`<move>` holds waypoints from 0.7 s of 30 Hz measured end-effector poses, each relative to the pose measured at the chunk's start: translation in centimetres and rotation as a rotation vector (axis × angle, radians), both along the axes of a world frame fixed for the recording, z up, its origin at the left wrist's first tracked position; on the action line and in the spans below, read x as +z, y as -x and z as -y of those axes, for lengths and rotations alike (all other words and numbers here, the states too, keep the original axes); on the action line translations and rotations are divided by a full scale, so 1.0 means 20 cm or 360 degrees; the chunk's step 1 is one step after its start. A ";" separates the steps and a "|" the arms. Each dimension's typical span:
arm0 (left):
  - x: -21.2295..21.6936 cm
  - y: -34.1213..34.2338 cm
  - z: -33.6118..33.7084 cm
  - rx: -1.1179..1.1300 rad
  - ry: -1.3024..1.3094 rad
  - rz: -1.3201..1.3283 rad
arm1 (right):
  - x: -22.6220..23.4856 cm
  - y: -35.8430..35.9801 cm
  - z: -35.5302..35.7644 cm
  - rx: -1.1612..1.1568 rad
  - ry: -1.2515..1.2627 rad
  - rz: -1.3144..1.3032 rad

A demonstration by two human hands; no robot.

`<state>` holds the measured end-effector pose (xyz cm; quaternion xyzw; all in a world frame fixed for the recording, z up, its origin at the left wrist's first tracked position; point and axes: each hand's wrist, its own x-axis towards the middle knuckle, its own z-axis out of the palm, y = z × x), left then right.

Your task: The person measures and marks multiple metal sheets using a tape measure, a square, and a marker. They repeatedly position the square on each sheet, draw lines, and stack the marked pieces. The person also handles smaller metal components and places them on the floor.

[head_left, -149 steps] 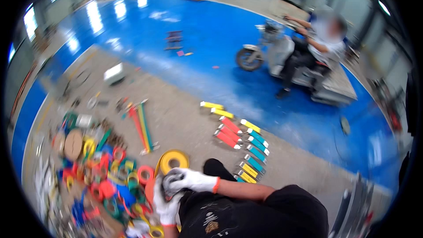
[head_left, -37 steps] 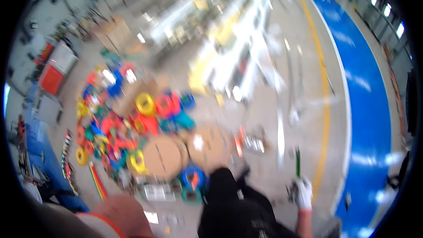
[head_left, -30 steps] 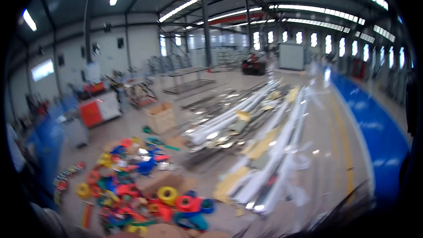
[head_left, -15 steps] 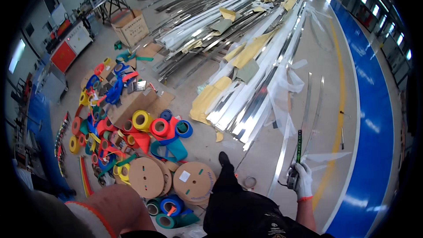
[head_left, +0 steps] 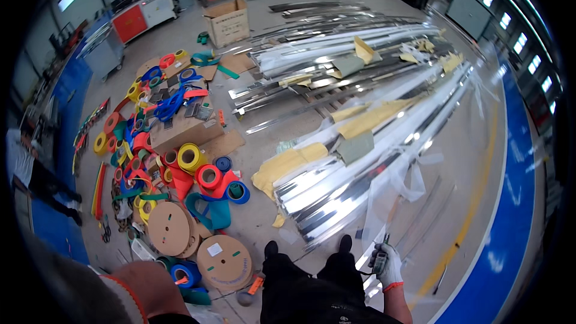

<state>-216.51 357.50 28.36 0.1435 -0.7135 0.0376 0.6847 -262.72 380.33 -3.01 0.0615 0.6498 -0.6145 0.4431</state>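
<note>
My right hand (head_left: 390, 265), in a white glove with an orange cuff, is closed around a dark tape measure (head_left: 378, 260). It is held low in front of me, above the near end of the metal strips. A short upright piece shows at the top of the tape measure. My left hand (head_left: 99, 294), also gloved with an orange cuff, is raised very close at the lower left; its fingers are hidden. Long shiny metal strips (head_left: 327, 195) lie on the floor ahead, partly covered by yellow paper (head_left: 294, 165) and white plastic film (head_left: 384, 201).
Colourful rolls (head_left: 210, 177), cardboard boxes (head_left: 183, 135) and large brown cardboard reels (head_left: 225, 262) crowd the floor on my left. A blue floor lane (head_left: 516, 180) runs along the right. Another person (head_left: 36, 171) stands at the far left. Farther off is an open carton (head_left: 228, 22).
The green-lit blade that stood out of the tape measure no longer shows extended. My view has turned right, and both my feet now show. A person has come into view at the left.
</note>
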 end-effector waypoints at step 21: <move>-3.74 1.30 -0.97 -0.1294 -0.3360 -0.1605 | -1.92 -0.09 0.64 0.2213 0.0361 -0.0280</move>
